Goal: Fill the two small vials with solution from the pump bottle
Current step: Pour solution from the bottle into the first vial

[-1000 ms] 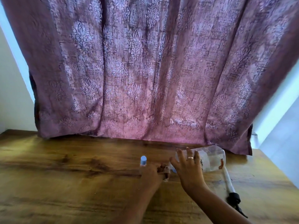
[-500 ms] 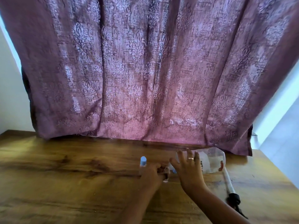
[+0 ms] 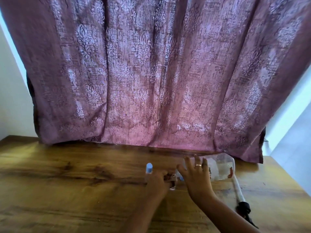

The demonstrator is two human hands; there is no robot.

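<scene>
A clear pump bottle (image 3: 220, 167) lies tipped on its side, mouth toward the left, with my right hand (image 3: 196, 177) wrapped over its neck end. My left hand (image 3: 157, 181) grips a small vial (image 3: 173, 182) right at the bottle's mouth; most of that vial is hidden by my fingers. A second small vial with a blue cap (image 3: 149, 168) stands upright just left of my left hand. The pump (image 3: 243, 208), with its black head and white tube, lies apart on the table at the right.
The wooden table (image 3: 75, 190) runs across the view, with its right edge near the pump. A purple patterned curtain (image 3: 151, 73) hangs behind the table's far edge. White walls flank it.
</scene>
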